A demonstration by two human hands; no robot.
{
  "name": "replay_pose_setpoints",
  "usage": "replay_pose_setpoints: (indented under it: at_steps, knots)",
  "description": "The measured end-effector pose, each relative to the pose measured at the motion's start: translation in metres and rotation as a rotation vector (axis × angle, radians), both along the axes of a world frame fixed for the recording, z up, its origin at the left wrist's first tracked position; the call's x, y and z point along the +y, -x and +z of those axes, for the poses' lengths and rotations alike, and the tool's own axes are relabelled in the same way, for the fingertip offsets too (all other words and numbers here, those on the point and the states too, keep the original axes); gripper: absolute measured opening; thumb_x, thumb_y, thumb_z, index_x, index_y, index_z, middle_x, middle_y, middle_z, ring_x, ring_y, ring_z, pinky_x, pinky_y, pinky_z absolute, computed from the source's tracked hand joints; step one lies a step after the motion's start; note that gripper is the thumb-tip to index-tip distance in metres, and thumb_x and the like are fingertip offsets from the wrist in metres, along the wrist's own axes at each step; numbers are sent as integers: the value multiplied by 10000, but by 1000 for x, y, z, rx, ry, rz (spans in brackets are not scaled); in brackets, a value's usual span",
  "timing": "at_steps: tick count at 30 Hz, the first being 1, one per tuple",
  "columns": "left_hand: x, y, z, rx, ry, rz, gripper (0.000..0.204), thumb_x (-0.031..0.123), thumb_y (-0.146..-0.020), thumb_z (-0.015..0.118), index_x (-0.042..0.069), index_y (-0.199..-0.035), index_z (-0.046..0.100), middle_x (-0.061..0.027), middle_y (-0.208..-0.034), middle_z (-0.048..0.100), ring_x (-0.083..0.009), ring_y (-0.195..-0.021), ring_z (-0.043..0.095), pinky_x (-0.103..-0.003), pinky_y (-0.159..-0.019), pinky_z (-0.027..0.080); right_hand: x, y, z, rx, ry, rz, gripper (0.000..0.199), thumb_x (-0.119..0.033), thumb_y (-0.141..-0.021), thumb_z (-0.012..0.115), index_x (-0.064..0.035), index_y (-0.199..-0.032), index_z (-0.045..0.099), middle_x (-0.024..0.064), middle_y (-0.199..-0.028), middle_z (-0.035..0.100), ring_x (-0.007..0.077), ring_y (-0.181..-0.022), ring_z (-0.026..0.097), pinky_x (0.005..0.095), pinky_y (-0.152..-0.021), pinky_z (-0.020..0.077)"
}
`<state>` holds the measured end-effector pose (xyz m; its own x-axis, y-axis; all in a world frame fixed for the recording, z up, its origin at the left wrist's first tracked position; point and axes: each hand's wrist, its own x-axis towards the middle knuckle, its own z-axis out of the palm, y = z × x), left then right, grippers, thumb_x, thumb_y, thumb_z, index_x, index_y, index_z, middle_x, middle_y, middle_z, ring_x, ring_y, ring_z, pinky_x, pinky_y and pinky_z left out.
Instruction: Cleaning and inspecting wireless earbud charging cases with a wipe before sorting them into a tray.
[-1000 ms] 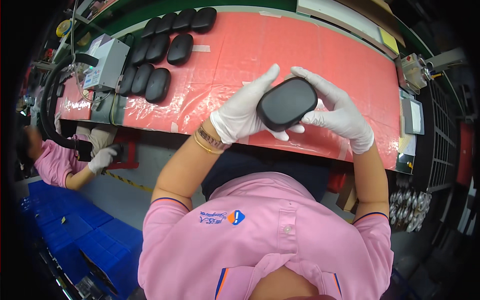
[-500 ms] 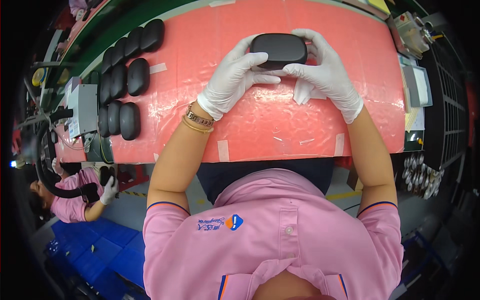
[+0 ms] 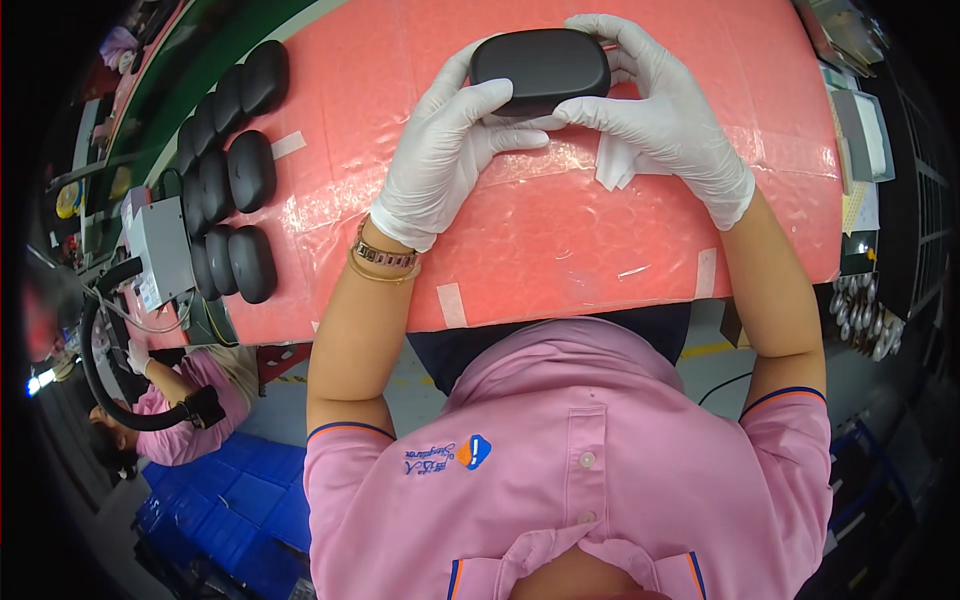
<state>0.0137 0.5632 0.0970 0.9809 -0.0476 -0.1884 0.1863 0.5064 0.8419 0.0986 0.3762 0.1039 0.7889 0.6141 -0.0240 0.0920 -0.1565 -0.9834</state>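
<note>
A smooth black rounded case (image 3: pixel 541 66) is held up over the far part of the pink-covered bench (image 3: pixel 560 240). My left hand (image 3: pixel 440 140), in a white glove, grips its left side with the thumb on the near left edge. On the other side my right hand (image 3: pixel 665 120), gloved too, has its fingers behind the right end and its thumb at the near edge. A white cloth (image 3: pixel 617 163) hangs below my right thumb; its upper part is hidden by the hand, and how it is held does not show.
Several similar black cases (image 3: pixel 252 172) lie in rows at the left of the bench. Beside them stand a grey box (image 3: pixel 163 250) and a black flexible arm (image 3: pixel 88 345). A grey tray (image 3: pixel 868 135) sits at the right edge. A co-worker in pink (image 3: pixel 200 400) is at lower left, near blue crates (image 3: pixel 225 500).
My hands and the case appear slightly higher and farther left, as the whole view has shifted. The grip looks the same. The co-worker's hand holding a dark object is out of sight.
</note>
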Motion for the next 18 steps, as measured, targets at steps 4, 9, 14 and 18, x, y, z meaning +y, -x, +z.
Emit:
replay_pose_setpoints:
  at_steps: [4, 9, 14, 18]
  knots:
    - [0, 0, 0, -1, -6, 4, 426, 133, -940, 503, 3, -1332, 397, -157, -1201, 574, -281, -1001, 654, -335, -804, 565, -1, -2, 8, 62, 22, 34, 715, -66, -707, 813, 4, -1307, 430, 133, -1020, 598, 177, -938, 581, 282, -792, 501]
    - [-2, 0, 0, -13, -32, 11, 458, 132, -937, 508, 16, -1360, 376, -151, -1223, 557, -266, -1018, 641, -351, -805, 556, -4, 2, 15, 138, 23, 15, 667, -50, -731, 788, -10, -1294, 432, 146, -1021, 586, 158, -788, 616, 258, -626, 532]
    - [-3, 2, 0, -41, -33, 33, 520, 107, -927, 493, 43, -1413, 322, -142, -1262, 507, -240, -1010, 621, -363, -797, 555, -3, 5, 18, 220, -42, 44, 677, -21, -735, 774, -29, -1301, 404, 160, -1038, 565, 133, -584, 606, 230, -448, 513]
    - [-6, 1, 6, -50, -36, 37, 513, 108, -925, 502, 34, -1404, 335, -144, -1243, 515, -226, -1009, 620, -347, -809, 547, 0, 6, 20, 85, -23, -2, 677, 0, -733, 767, -25, -1302, 402, 161, -1059, 565, 156, -606, 622, 252, -471, 526]
